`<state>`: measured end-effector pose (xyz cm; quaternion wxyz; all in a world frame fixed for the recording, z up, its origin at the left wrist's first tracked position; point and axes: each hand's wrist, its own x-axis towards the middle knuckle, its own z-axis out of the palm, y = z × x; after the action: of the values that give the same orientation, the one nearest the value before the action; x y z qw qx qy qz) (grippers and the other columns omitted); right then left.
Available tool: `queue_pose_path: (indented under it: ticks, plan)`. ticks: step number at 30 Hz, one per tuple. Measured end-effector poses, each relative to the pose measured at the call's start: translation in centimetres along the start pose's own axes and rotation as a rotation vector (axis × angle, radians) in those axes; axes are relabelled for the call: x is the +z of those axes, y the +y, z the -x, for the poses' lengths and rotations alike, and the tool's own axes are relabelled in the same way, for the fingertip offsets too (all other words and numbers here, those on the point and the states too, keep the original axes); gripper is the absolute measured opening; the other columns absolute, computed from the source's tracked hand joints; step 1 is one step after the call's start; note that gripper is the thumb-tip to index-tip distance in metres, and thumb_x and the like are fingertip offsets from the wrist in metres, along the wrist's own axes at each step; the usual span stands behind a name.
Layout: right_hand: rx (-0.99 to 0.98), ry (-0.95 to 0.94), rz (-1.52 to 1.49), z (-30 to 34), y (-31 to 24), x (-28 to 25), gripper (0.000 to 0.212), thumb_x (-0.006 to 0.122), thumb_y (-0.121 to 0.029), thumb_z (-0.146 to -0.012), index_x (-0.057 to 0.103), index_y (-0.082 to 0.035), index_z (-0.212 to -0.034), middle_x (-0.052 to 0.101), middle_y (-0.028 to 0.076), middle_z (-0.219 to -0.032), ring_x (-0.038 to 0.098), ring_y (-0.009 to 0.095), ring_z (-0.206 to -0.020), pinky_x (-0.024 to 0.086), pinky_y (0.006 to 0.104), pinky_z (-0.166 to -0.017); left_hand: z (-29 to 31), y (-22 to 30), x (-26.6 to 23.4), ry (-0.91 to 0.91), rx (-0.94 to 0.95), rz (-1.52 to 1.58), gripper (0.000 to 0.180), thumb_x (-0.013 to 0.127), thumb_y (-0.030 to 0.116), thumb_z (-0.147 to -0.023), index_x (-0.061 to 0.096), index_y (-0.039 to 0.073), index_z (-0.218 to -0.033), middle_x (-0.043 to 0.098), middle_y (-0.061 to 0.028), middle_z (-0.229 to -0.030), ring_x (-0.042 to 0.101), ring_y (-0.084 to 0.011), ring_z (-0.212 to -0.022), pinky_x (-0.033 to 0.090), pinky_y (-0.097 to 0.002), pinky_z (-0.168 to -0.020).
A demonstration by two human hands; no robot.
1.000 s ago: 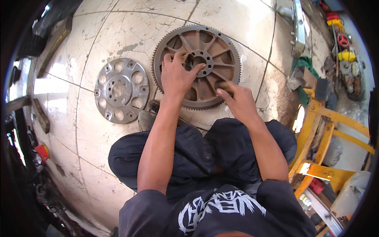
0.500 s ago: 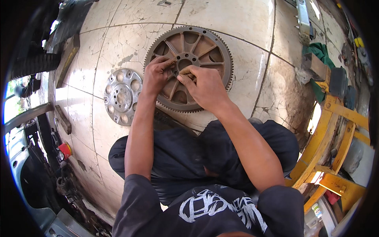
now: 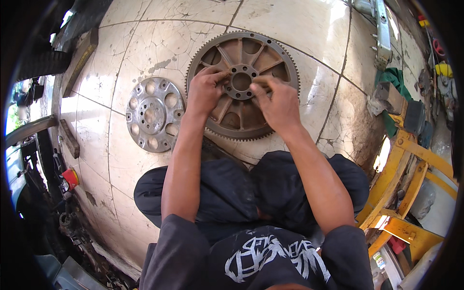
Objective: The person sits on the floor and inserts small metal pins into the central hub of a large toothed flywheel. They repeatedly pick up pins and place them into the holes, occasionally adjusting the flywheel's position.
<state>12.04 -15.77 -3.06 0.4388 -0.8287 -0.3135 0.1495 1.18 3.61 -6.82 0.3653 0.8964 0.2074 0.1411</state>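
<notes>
A rusty brown flywheel (image 3: 221,114) with a toothed rim lies flat on the tiled floor before my knees. Spokes run from its bolt-holed hub to the rim. My left hand (image 3: 205,93) is over the hub's left side, fingers curled and thumb and forefinger close together; whether something small is between them is hidden. At the hub's right edge my right hand (image 3: 279,100) has its thumb and forefinger slightly apart, and nothing shows between them. To the left, beside my left forearm, lies a smaller silver flexplate (image 3: 139,113) with large round holes.
A yellow metal frame (image 3: 415,181) stands close on the right, with a green cloth (image 3: 397,77) beyond it. Wooden blocks (image 3: 70,138) and a red can (image 3: 70,179) are on the left, near dark machine parts. Cracked floor tiles (image 3: 159,36) surround the discs.
My right hand has shifted right, away from my left, and its thumb and forefinger have parted. My left hand stays by the hub's left side. The whole view has moved slightly.
</notes>
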Motion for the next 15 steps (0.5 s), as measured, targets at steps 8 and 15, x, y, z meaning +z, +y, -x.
queue_pose_path:
  ticks: [8, 15]
  plan:
    - [-0.004, 0.226, 0.314, -2.0, 4.0, 1.2, 0.039, 0.076, -0.029, -0.095, 0.069, -0.007, -0.126, 0.062, 0.017, -0.133, 0.06, 0.041, -0.123, 0.047, 0.0512, -0.106, -0.5, -0.1, -1.0, 0.035, 0.121, -0.178, 0.028, 0.079, 0.009, -0.084, 0.083, 0.012, -0.112, 0.075, -0.0106, -0.104, 0.072, -0.0285, -0.095, 0.056, -0.0415, -0.082]
    - [0.063, 0.259, 0.155, -3.0, 4.5, 0.8, 0.038, 0.077, -0.029, -0.094, 0.071, -0.009, -0.126, 0.062, 0.021, -0.132, 0.06, 0.041, -0.123, 0.049, 0.0516, -0.104, -0.8, 3.4, -1.7, -0.053, -0.477, -0.156, 0.03, 0.083, 0.027, -0.084, 0.081, 0.006, -0.105, 0.078, -0.0152, -0.089, 0.075, -0.0299, -0.083, 0.058, -0.0397, -0.078]
